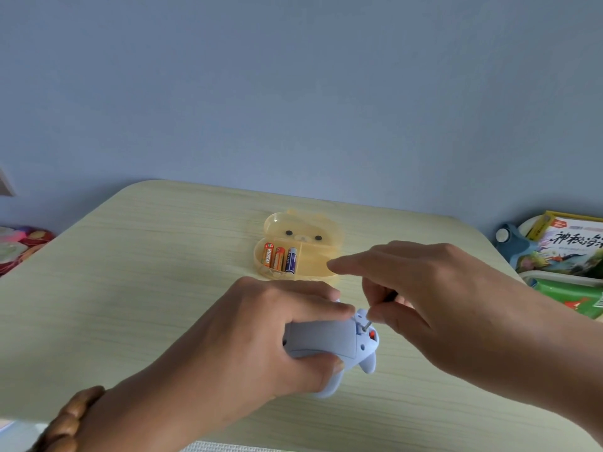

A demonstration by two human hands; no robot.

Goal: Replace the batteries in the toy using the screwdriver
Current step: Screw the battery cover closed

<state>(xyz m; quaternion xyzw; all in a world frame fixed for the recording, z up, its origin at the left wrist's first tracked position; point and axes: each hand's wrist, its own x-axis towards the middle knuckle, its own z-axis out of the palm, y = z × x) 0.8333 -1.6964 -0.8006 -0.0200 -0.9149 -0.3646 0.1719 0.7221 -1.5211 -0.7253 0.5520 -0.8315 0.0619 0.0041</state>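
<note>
Lavender plastic toy [321,339] sits low in the centre of the frame on a pale wood table [146,272], your left hand [277,331] wrapped around it. Your right hand [424,288] pinches a small screwdriver [367,325], tip on the toy. Just above, an open yellow bear case [315,264] holds three batteries [279,259].
</note>
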